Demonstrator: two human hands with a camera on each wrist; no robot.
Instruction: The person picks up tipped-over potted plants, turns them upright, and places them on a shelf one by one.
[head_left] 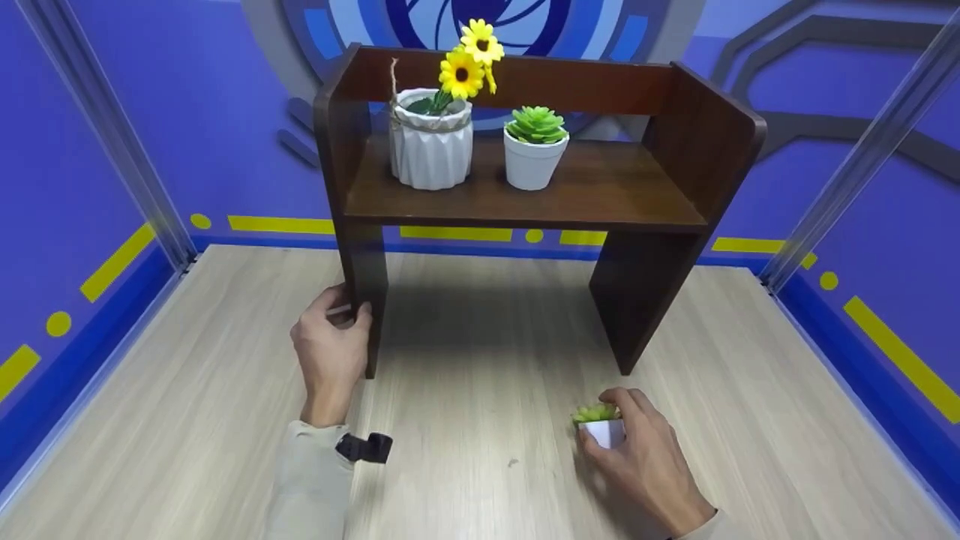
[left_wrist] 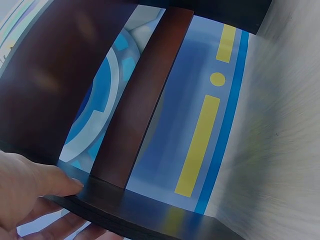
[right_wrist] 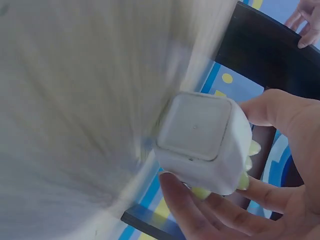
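Observation:
My left hand [head_left: 330, 341] grips the left side panel [left_wrist: 150, 210] of a dark brown wooden shelf [head_left: 525, 214], thumb on the inner face and fingers around the outside. In my right hand [head_left: 649, 450] is a small potted succulent [head_left: 600, 426], pinched between thumb and fingers in front of the shelf's right leg. The right wrist view shows the square white base of its pot [right_wrist: 195, 130] facing the camera, with pale green leaf tips poking out beyond. On the shelf board stand a ribbed white pot with yellow flowers [head_left: 433, 146] and a round white pot with a green succulent [head_left: 534, 154].
The shelf stands on a light wood-grain table [head_left: 465, 450]. Blue printed walls [head_left: 247, 150] with yellow marks rise behind and at both sides, joined by metal corner posts [head_left: 862, 157]. A black strap [head_left: 364, 448] circles my left sleeve.

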